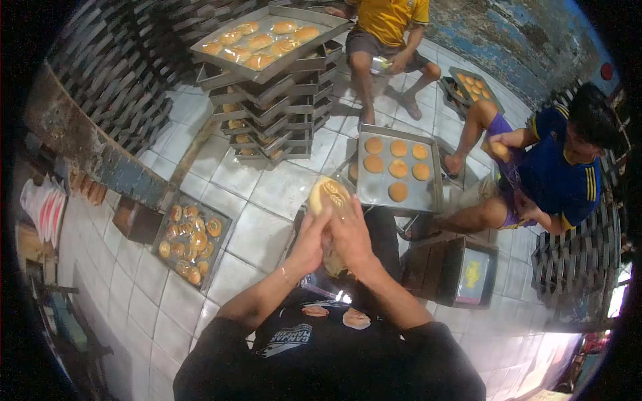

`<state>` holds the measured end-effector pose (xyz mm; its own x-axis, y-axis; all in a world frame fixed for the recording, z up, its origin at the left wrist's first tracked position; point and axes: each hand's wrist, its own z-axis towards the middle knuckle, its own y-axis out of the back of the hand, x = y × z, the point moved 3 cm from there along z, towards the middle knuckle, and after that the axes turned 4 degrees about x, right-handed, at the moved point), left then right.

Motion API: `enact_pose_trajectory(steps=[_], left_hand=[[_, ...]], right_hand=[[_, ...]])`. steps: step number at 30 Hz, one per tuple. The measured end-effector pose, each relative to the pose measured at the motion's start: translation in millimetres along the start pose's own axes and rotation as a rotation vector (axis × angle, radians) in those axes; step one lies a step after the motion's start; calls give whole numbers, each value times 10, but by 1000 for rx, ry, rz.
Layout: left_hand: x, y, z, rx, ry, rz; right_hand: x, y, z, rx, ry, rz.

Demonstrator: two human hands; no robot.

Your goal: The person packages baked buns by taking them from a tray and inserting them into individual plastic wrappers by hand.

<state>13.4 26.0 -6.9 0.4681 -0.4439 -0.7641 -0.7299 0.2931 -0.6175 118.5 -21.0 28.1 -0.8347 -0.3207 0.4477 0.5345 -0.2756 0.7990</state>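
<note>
In front of my body both hands close round a bread bun (326, 194) that seems to sit in a clear plastic bag. Its top, marked with a pale printed pattern, sticks out beyond my fingers. My left hand (309, 242) grips it from the left, and my right hand (349, 237) wraps it from the right. Between my wrists hangs crumpled clear plastic. Just past my hands lies a metal tray (374, 194) with several round golden buns (398, 167).
A stack of metal trays (281, 100) rises ahead left, its top tray holding bagged buns (261, 43). Another tray of bagged buns (190, 240) lies left. A wooden box (461, 267) stands right. Two people sit nearby, one in yellow (391, 23), one in blue (562, 167).
</note>
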Motion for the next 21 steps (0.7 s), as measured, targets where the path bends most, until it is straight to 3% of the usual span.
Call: enact_pose_trajectory(steps=[2, 3, 5, 9, 11, 13, 14, 15, 17, 18, 20, 21], left_hand=[[-79, 106, 144, -19, -151, -55], [150, -41, 84, -27, -105, -133], [24, -139, 240, -44, -55, -394], [5, -218, 300, -226, 4, -441], [-16, -75, 417, -136, 57, -556], [-10, -30, 452, -26, 82, -695], [17, -27, 488, -40, 89, -645], [73, 24, 512, -51, 95, -647], [71, 171, 599, -40, 79, -586], [11, 257, 624, -50, 80, -582], [-130, 430, 589, -48, 30, -611], [-154, 433, 525, -66, 22, -613]], right_hand=[[56, 121, 126, 15, 45, -3], [15, 233, -53, 89, 10, -44], [20, 231, 111, -10, 135, 50], [74, 497, 304, 100, 170, 70], [118, 567, 240, 55, 180, 185], [141, 441, 104, 334, -153, 479], [81, 296, 75, 215, 14, 423], [123, 303, 22, 222, 6, 430], [377, 266, -105, 677, 184, 1304], [477, 355, -128, 677, 184, 1316], [662, 547, -239, 1010, 148, 1504], [490, 556, -175, 696, -31, 1379]])
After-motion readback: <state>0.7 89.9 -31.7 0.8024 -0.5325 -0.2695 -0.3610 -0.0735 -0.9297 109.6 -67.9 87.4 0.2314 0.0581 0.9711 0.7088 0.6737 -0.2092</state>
